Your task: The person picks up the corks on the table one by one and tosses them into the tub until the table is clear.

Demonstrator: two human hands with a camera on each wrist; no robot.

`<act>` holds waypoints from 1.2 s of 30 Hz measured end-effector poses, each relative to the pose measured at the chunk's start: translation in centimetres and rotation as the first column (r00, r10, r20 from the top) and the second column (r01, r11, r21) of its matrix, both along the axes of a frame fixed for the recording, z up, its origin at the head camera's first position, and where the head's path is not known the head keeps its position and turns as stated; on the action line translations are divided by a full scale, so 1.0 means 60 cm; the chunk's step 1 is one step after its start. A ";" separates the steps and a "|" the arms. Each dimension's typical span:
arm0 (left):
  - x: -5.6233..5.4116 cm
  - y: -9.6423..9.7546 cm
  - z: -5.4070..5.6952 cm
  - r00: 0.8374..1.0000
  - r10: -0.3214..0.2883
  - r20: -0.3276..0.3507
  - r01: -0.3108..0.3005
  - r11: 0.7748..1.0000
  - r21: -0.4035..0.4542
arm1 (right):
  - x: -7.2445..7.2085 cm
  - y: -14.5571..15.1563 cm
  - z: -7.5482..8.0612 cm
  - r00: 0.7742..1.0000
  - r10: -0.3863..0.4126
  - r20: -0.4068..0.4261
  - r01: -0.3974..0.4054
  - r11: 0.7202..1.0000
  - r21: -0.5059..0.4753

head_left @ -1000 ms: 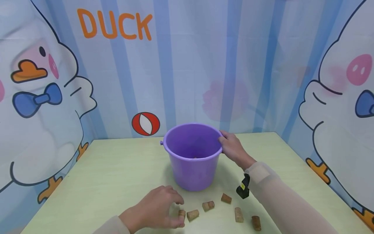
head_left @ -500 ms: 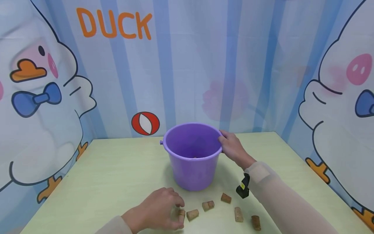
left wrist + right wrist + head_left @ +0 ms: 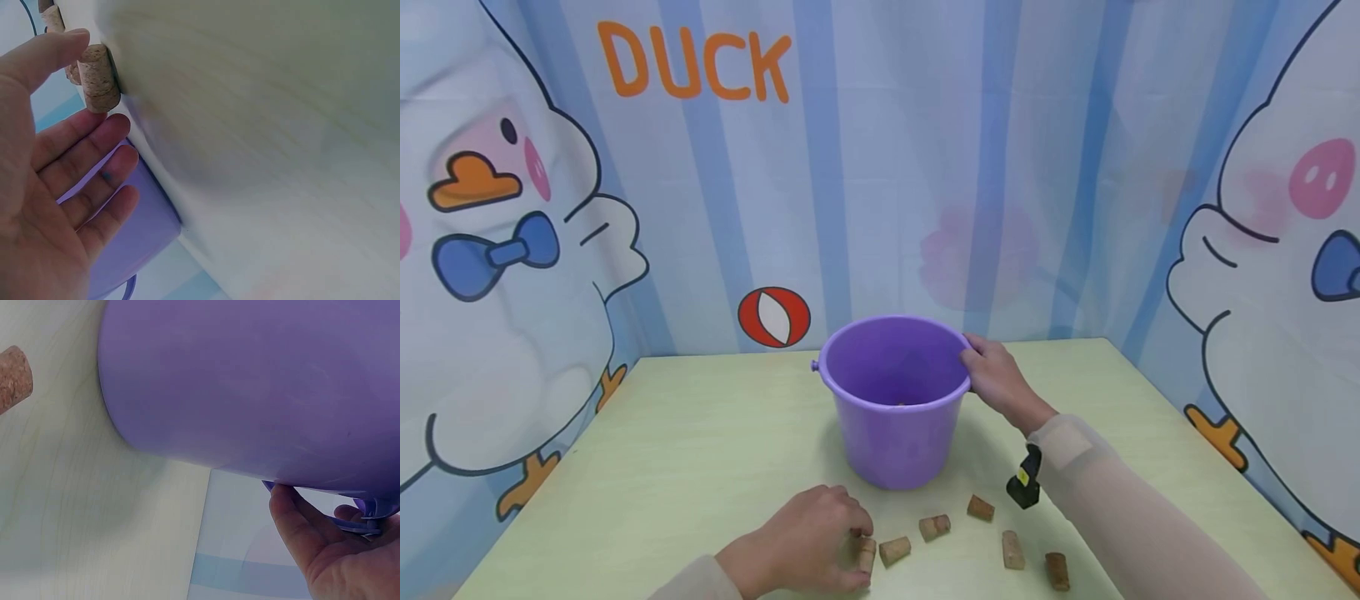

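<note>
A pale blue striped cloth backdrop printed with white cartoon ducks and the orange word "DUCK" [image 3: 895, 167] hangs behind my pale yellow-green wooden table [image 3: 715, 433]. A round purple plastic bucket [image 3: 895, 446] stands upright mid-table. My right grip [image 3: 1000, 382] is closed around the bucket's right rim, thumb on the inner side. My left grip [image 3: 808, 535], in front of the bucket and to its left, is half spread, thumb and forefinger at either end of a short, light brown cylindrical cork [image 3: 99, 78] on its side on the table; I cannot tell whether they squeeze it. Five more brown corks [image 3: 935, 527] lie to its right: one just beside it, two nearer the bucket, two beside my right forearm.
</note>
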State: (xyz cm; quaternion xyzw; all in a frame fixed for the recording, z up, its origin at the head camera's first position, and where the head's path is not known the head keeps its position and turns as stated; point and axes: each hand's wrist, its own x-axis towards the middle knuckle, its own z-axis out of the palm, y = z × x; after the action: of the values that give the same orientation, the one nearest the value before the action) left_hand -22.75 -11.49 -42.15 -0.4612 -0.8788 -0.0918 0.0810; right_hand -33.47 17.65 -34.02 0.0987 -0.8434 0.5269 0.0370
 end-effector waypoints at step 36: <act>0.000 -0.002 0.017 1.000 0.001 0.026 -0.003 0.998 0.070 | -0.001 0.000 0.000 1.000 -0.006 0.007 0.006 1.000 -0.003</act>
State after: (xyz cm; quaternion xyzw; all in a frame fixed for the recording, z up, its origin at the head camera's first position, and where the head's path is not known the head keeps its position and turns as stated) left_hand -22.77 -11.58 -41.16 -0.4561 -0.8764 -0.1285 0.0859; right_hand -33.53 17.62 -34.05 0.0941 -0.8431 0.5283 0.0359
